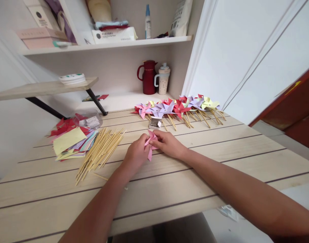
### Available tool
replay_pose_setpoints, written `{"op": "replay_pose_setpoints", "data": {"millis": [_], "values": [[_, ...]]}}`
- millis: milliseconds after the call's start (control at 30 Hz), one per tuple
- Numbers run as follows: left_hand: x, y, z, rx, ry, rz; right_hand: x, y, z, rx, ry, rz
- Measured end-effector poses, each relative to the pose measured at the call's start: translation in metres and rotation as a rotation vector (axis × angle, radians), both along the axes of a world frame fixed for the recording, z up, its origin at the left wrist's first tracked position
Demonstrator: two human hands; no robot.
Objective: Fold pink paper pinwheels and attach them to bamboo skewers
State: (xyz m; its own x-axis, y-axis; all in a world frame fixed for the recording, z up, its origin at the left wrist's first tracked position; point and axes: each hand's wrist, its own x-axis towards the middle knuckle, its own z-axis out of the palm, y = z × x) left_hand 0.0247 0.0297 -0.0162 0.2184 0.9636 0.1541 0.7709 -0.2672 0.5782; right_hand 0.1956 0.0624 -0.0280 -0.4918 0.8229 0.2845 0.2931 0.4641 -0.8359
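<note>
Open bench (pixel 195 175) all around, sticks (pixel 100 152) off left. Left hand (pixel 136 155) and right hand (pixel 168 143) meet mid-bench, fingers pinched shut on the pink paper (pixel 151 143), wrists low.

Pink paper (pixel 151 143), dark-red jug (pixel 148 77), pale striped wooden table (pixel 220 148)

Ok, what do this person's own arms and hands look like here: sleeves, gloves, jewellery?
Both forearms are bare as far as the picture shows; no sleeve edge is in view. The left hand and right hand wear no gloves. No watch, bracelet or ring shows on the visible sides of wrists and fingers, and no markings or cables either.
</note>
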Motion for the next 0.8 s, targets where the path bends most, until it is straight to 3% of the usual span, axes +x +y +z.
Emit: {"op": "replay_pose_setpoints", "data": {"millis": [800], "values": [[-0.001,0.002,-0.004,0.006,-0.028,0.01,0.002,-0.001,0.01,-0.003,-0.059,0.026]]}}
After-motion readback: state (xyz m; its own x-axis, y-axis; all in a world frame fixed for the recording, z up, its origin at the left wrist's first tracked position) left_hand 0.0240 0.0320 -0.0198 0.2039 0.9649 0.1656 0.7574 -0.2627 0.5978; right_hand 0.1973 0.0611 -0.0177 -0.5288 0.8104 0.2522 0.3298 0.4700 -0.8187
